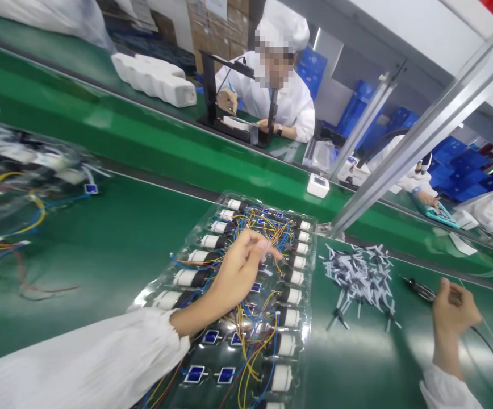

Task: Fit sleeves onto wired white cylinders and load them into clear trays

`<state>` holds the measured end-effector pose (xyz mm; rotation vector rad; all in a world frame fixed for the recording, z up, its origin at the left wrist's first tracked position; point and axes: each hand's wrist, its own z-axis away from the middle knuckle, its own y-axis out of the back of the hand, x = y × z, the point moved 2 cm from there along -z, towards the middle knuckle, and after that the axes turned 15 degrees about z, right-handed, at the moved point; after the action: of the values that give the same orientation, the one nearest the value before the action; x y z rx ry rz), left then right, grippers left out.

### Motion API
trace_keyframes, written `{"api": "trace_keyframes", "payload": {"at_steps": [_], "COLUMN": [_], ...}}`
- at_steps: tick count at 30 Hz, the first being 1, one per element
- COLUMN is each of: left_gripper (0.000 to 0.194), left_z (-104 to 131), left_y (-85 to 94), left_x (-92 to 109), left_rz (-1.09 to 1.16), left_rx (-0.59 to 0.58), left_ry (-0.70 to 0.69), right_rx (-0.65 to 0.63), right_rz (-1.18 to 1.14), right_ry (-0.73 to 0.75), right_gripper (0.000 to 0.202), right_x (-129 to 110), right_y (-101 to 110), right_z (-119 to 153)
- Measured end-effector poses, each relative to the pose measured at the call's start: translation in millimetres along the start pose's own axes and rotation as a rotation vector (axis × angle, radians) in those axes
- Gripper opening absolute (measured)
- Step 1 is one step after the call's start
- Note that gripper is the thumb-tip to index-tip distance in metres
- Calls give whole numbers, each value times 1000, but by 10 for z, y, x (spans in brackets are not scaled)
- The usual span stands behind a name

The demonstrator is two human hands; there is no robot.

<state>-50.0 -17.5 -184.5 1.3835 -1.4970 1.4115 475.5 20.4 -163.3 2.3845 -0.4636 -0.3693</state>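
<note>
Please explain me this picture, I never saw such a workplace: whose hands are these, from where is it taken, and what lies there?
No robot is here. A camera on a worker's head looks forward and down at two bare hands. On the green surface lies a clear tray with white-and-black cylinders and coloured wires. The left hand is over it. The right hand is at a dark pointed tool; grip is unclear. Between them is a heap of small pieces. Another person works opposite.
</note>
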Motion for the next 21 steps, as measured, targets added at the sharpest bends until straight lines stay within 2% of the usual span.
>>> {"api": "trace_keyframes", "payload": {"at_steps": [2,4,6,7,8,10,12,14,16,18,20,21], "left_gripper": [27,24,19,17,14,7,8,16,18,14,6,7], "left_z": [19,42,69,85,104,154,211,248,229,113,-135,-308], "left_y": [-30,-72,-113,-128,-139,-150,-145,-124,-94,-58,-20,-9], "left_x": [6,20,36,43,51,78,127,212,349,528,696,748], "left_rz": [20,27,31,31,28,-10,-98,-202,-321,-459,-591,-671], "left_rx": [32,13,-40,-69,-102,-171,-221,-231,-221,-198,-183,-213], "left_ry": [3,-23,-71,-105,-151,-295,-477,-625,-731,-797,-754,-666], "right_rx": [-41,-203,-367,-485,-567,-655,-752,-809,-807,-765,-718,-705], "right_rz": [-117,-268,-439,-585,-699,-863,-938,-1007,-1049,-1066,-1121,-1166], "right_ry": [184,448,716,906,1020,1122,1161,1136,1133,1140,1036,927], "right_gripper": [52,43,34,33,38,51,45,24,4,7,10,10], "right_x": [-403,-912,-1493,-1800,-2087,-2588,-2963,-3203,-3324,-3338,-3258,-3189], "right_y": [27,129,348,492,641,900,1047,1096,1112,1149,1221,1267], "right_z": [209,457,701,822,923,1080,1206,1255,1180,961,626,442]}}
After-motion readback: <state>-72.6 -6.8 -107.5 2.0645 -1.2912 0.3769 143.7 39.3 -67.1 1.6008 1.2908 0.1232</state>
